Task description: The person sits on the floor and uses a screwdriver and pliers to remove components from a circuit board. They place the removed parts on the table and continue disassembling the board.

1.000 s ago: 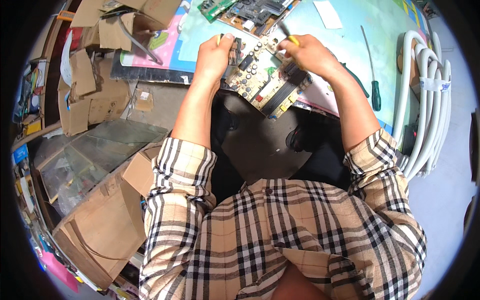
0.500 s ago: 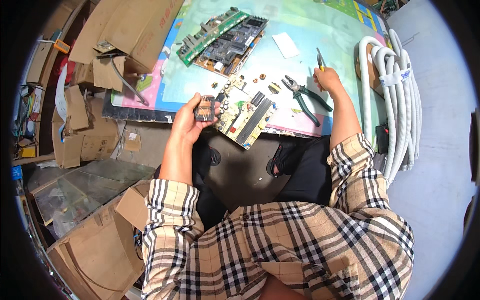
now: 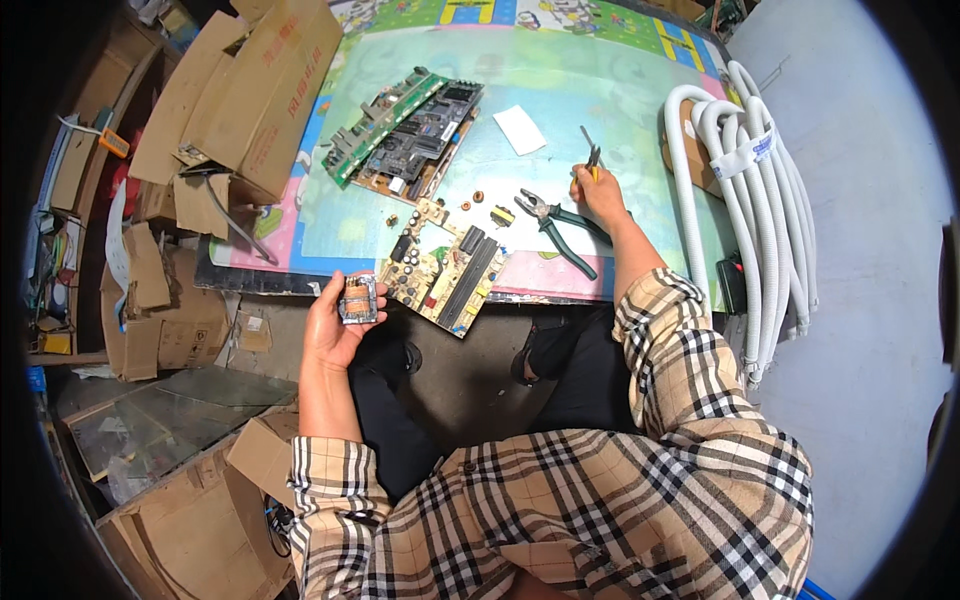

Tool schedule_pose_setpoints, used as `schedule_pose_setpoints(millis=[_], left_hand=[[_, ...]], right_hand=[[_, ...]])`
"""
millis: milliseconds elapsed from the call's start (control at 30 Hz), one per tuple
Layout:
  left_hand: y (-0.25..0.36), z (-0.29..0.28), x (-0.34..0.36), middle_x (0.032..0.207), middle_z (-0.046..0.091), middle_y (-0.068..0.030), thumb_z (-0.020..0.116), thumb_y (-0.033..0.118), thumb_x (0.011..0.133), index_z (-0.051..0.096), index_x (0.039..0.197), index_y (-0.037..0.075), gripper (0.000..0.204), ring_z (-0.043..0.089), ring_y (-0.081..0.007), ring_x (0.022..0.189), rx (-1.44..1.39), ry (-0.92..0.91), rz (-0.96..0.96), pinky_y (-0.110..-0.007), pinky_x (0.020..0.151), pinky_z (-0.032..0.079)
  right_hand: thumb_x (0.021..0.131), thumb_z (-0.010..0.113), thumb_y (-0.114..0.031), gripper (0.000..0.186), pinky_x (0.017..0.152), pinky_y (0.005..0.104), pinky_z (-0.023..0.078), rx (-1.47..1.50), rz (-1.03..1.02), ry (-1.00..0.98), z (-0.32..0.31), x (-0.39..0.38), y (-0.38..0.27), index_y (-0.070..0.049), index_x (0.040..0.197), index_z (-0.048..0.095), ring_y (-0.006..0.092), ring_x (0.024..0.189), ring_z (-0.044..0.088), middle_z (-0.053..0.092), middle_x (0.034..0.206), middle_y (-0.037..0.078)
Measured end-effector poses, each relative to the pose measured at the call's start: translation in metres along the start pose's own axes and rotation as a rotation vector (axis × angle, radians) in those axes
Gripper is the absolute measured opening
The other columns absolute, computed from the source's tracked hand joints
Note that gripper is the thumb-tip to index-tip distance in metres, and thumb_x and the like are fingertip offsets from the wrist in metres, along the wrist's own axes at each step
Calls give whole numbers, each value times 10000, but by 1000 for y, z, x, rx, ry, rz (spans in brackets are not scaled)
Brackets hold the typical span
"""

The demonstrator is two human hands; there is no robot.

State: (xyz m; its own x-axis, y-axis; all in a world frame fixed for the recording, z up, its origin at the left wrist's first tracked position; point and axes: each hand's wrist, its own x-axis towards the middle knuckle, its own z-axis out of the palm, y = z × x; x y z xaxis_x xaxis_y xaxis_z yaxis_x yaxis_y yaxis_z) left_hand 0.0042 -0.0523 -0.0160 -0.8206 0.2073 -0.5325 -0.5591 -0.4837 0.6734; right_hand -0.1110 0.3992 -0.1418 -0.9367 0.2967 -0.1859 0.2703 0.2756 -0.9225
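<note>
My left hand (image 3: 335,330) is closed around a small transformer (image 3: 358,300), a block with a copper-coloured winding and dark core, held up just off the table's near edge. To its right a tan circuit board (image 3: 415,283) with black heatsinks and capacitors overhangs that edge. My right hand (image 3: 602,195) rests over the table, closed on a slim tool with yellow-and-black handles (image 3: 594,160). Its exact kind is unclear. Green-handled pliers (image 3: 570,237) lie beside that hand, jaws toward the far left. Loose coils (image 3: 477,196) and a small yellow-wrapped transformer (image 3: 502,215) sit between the pliers and board.
More circuit boards (image 3: 405,135) are stacked farther back, near a white paper piece (image 3: 520,130). A cardboard box (image 3: 265,100) stands at the table's left. Coiled white hose (image 3: 700,180) takes up the right edge. Cartons (image 3: 190,500) crowd the floor at left.
The whole view has shifted, so the table appears lower and farther left. My left hand has drawn the transformer toward me, away from the board's side. My right hand keeps its hold on the tool.
</note>
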Motion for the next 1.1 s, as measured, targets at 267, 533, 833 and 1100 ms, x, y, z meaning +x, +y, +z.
schedule_pose_setpoints(millis=[267,533,833,1100], left_hand=[[-10,16,9,967,684,-180,463,378,1008,566,1189,-30,458,680,-236,793,137,62,-17,-358,660,587],[-15,21,32,945,673,-158,496,322,994,570,1127,-6,362,665,-222,778,227,150,-36,-346,655,589],[15,-50,146,853,646,-149,520,100,941,569,993,-16,136,669,-293,791,179,440,-50,-452,713,603],[13,-43,155,994,670,-119,575,203,908,617,1098,-7,286,640,-257,935,709,657,178,-446,834,507]], right_hand=[[986,529,-321,394,551,282,462,-236,35,-33,-7,-16,11,-27,738,611,115,534,556,587,608,25],[973,490,-289,286,813,515,492,-684,-25,122,-17,-29,4,-47,1037,629,437,922,640,681,945,241],[951,488,-237,233,770,471,521,-794,-86,159,-5,-30,-10,-56,1021,618,382,852,678,695,912,203],[1001,480,-211,217,503,275,440,22,20,-134,-4,-48,-77,-45,1068,603,126,527,512,601,736,33]])
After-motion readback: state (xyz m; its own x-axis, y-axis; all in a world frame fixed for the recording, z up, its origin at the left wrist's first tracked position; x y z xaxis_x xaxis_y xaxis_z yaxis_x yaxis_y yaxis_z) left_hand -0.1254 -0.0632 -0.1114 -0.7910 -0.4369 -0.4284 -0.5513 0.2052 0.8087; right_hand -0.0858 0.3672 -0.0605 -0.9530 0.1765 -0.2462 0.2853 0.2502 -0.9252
